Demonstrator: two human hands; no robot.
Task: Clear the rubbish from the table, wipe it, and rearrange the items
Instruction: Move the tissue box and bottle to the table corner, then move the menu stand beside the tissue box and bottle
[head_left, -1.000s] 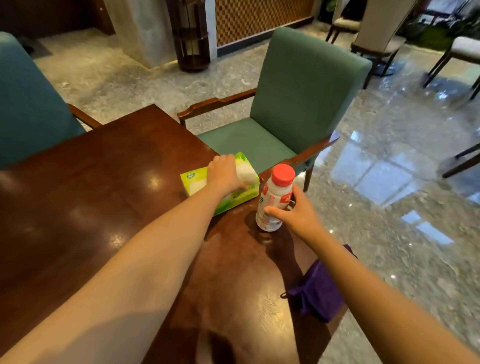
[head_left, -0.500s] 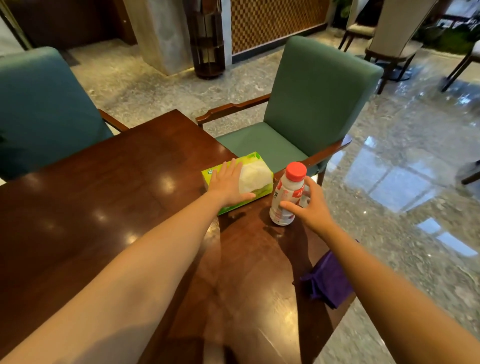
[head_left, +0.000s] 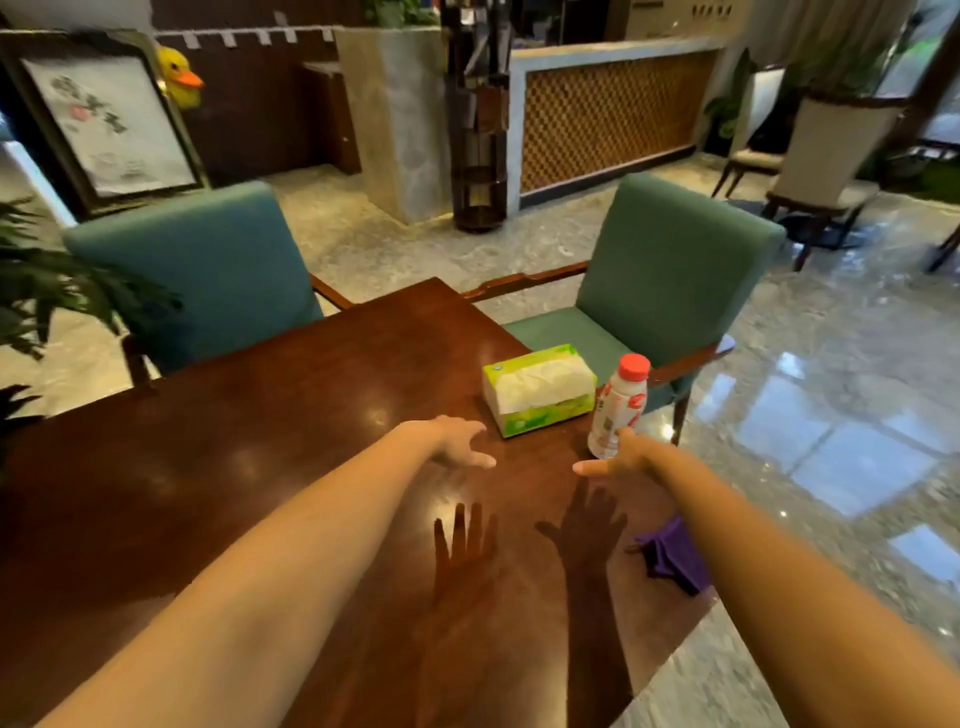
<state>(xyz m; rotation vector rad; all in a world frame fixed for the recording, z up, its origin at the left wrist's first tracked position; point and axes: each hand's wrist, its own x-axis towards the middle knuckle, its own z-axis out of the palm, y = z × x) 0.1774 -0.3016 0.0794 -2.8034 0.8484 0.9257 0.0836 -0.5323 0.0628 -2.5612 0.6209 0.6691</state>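
Observation:
A green tissue box (head_left: 540, 388) lies near the right edge of the dark wooden table (head_left: 234, 441). Beside it on the right stands a white bottle (head_left: 618, 408) with a red cap. My left hand (head_left: 460, 440) hovers open over the table, just short of the tissue box and apart from it. My right hand (head_left: 618, 460) is open too, fingers spread, in front of the bottle's base; I cannot tell whether it touches the bottle. A purple cloth (head_left: 672, 556) lies crumpled at the table's right edge, below my right arm.
Two green upholstered chairs stand at the table: one (head_left: 670, 291) at the right by the tissue box, one (head_left: 208, 270) at the far left. A potted plant (head_left: 47, 291) stands at the left. Glossy stone floor (head_left: 831, 415) spreads to the right.
Both hands have let go and drawn back: the left off the tissue box, the right off the bottle. The camera has tilted up, showing more of the room.

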